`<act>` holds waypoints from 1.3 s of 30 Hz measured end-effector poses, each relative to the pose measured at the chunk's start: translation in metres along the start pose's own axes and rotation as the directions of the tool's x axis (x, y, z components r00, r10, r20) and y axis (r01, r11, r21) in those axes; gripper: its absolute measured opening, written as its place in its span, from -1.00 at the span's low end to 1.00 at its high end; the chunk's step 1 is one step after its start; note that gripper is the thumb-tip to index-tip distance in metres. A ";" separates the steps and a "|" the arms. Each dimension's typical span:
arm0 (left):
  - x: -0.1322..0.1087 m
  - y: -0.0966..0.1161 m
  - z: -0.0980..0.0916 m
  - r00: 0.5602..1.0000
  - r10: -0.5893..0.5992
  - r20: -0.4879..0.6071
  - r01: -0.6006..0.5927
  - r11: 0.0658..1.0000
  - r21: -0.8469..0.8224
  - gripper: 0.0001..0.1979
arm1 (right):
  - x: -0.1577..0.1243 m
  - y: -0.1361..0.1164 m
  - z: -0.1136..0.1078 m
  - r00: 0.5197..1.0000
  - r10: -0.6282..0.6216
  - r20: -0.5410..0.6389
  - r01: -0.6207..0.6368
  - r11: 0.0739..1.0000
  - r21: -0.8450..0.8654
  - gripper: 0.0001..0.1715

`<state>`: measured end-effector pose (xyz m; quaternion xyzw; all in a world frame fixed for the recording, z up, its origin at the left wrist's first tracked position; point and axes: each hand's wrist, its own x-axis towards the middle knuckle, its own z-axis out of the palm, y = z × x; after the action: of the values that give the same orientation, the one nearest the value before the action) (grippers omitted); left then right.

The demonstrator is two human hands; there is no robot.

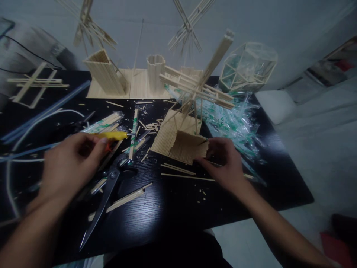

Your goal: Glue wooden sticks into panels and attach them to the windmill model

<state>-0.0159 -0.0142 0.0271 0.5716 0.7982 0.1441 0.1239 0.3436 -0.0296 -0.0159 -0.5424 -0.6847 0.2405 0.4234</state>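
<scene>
My left hand (pixel 71 160) is closed around a yellow glue gun (pixel 115 135), its metal tip pointing right and an orange part under the fingers. My right hand (pixel 223 162) grips the right edge of a ribbed wall piece (pixel 189 145) made of thin wooden sticks. This piece stands on a stick base (pixel 163 137) at the near end. Behind it rises a windmill-like frame of crossed stick blades (pixel 198 91). The glue gun's tip is left of the base, apart from it.
Dark pliers (pixel 113 175), loose sticks (pixel 128 197) and offcuts lie on the black table (pixel 189 208). Plastic wrappers (pixel 231 115) pile up at right. Stick models (pixel 107 76) stand at the back, beside a faceted frame (pixel 249 67). A white cable (pixel 12 178) loops at left.
</scene>
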 end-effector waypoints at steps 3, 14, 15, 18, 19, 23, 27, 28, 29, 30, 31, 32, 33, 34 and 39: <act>-0.001 0.001 0.000 1.000 0.011 -0.019 -0.011 1.000 -0.006 -0.63 | -0.001 0.002 0.002 0.999 -0.032 -0.022 0.032 0.999 0.008 -0.46; -0.001 0.000 0.000 1.000 0.003 -0.016 -0.003 1.000 -0.006 -0.66 | -0.006 0.011 0.007 0.989 -0.115 -0.088 0.109 0.992 -0.066 -0.41; -0.001 0.000 0.000 1.000 0.006 -0.018 -0.006 1.000 -0.011 -0.66 | -0.007 0.012 0.007 0.988 -0.131 -0.086 0.125 0.989 -0.073 -0.44; -0.001 0.001 0.001 1.000 0.011 -0.025 -0.011 1.000 -0.016 -0.65 | -0.006 0.010 0.007 0.976 -0.191 -0.105 0.181 0.978 -0.103 -0.48; -0.001 0.001 0.001 1.000 0.011 -0.022 -0.011 1.000 -0.020 -0.64 | -0.005 0.009 0.007 0.970 -0.216 -0.110 0.203 0.972 -0.119 -0.49; -0.002 0.001 0.001 1.000 -0.014 -0.012 0.014 1.000 -0.024 -0.65 | -0.003 0.005 0.006 0.953 -0.284 -0.108 0.262 0.948 -0.181 -0.47; -0.001 0.002 0.002 1.000 -0.016 -0.019 0.016 1.000 -0.023 -0.64 | -0.002 0.004 0.006 0.958 -0.274 -0.089 0.254 0.948 -0.191 -0.48; -0.001 0.001 0.002 1.000 -0.010 -0.024 0.009 1.000 -0.023 -0.64 | -0.001 0.004 0.006 0.957 -0.277 -0.088 0.257 0.947 -0.191 -0.48; -0.001 0.001 0.002 1.000 -0.003 -0.031 0.003 1.000 -0.024 -0.64 | -0.001 0.004 0.006 0.956 -0.280 -0.087 0.260 0.947 -0.189 -0.48; -0.001 0.001 0.002 0.999 0.002 -0.032 -0.003 1.000 -0.024 -0.64 | -0.001 0.004 0.006 0.956 -0.281 -0.084 0.262 0.947 -0.183 -0.48; -0.001 0.000 0.002 0.999 0.006 -0.034 -0.006 1.000 -0.023 -0.64 | 0.000 0.005 0.006 0.956 -0.280 -0.081 0.263 0.949 -0.172 -0.48; -0.001 0.000 0.002 0.999 0.008 -0.035 -0.009 1.000 -0.020 -0.64 | 0.000 0.005 0.006 0.957 -0.280 -0.079 0.265 0.951 -0.160 -0.48; -0.002 0.000 0.002 0.999 0.010 -0.036 -0.011 1.000 -0.018 -0.64 | 0.000 0.006 0.006 0.957 -0.280 -0.076 0.267 0.952 -0.149 -0.47; -0.002 0.001 0.002 0.999 0.010 -0.035 -0.010 1.000 -0.017 -0.63 | 0.000 0.007 0.006 0.956 -0.282 -0.074 0.270 0.953 -0.140 -0.47; -0.001 0.002 0.001 1.000 0.020 -0.021 -0.021 0.999 -0.030 -0.66 | 0.000 0.012 0.003 0.968 -0.247 -0.034 0.241 0.962 -0.130 -0.44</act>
<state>-0.0132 -0.0145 0.0269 0.5762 0.7913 0.1635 0.1228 0.3475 -0.0260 -0.0269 -0.4852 -0.7493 0.1295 0.4317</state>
